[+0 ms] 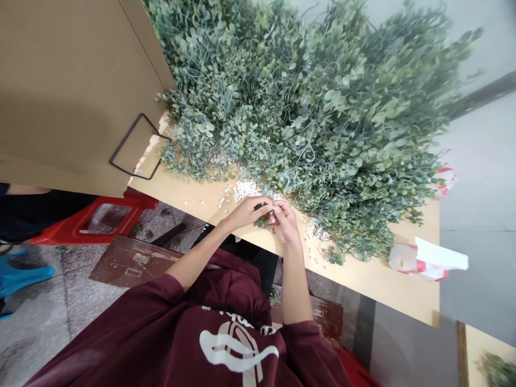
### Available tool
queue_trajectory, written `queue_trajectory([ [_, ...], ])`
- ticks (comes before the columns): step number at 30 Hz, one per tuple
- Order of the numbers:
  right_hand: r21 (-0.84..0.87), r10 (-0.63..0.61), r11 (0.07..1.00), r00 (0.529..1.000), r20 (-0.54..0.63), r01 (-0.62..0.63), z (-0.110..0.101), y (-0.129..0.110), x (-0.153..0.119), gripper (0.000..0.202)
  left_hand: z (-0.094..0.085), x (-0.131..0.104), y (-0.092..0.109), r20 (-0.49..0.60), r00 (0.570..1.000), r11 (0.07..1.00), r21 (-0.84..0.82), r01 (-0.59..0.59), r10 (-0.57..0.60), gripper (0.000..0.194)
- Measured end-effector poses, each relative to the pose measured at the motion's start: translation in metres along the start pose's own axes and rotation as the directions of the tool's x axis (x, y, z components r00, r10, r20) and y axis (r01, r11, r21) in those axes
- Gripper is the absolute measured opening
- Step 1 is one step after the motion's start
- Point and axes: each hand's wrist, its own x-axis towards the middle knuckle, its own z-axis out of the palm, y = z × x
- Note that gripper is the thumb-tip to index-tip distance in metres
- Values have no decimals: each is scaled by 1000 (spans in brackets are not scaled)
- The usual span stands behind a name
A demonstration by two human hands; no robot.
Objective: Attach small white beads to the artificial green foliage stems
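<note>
My left hand (249, 212) and my right hand (285, 222) meet over the near edge of the table, both closed in a pinch. Between their fingertips is a tiny pale piece, too small to make out clearly. A leafy green sprig (264, 222) shows just under the fingers, its stem seeming to run up into the pinch. Right behind my hands lies a scatter of small white bead-like pieces (245, 189). A large heap of artificial leafy greenery (306, 107) rises beyond them, its lower stems close to my fingers.
The wooden tabletop (403, 293) carries the heap. A cardboard box (72, 97) stands at left, beside a black rectangular loop (139, 145). A red-and-white wrapper (427, 260) lies at right. Below are a red stool (97, 220), a blue stool (24, 271) and a dark wooden bench (124, 260).
</note>
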Motion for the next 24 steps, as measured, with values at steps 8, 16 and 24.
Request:
queue_trajectory([
  [8,-169,-380,925,853,-357,341,-8,-6,-11,20,2,-3,-4,-150,988,999,3,43,-42,35],
  [16,-642,-255,763,948,-191,76,-34,-22,-30,25,1,0,-6,14,980,938,289,-193,197,32],
  [24,-949,-178,285,980,89,138,-19,-32,-16,28,9,0,-13,273,945,771,557,-307,179,27],
])
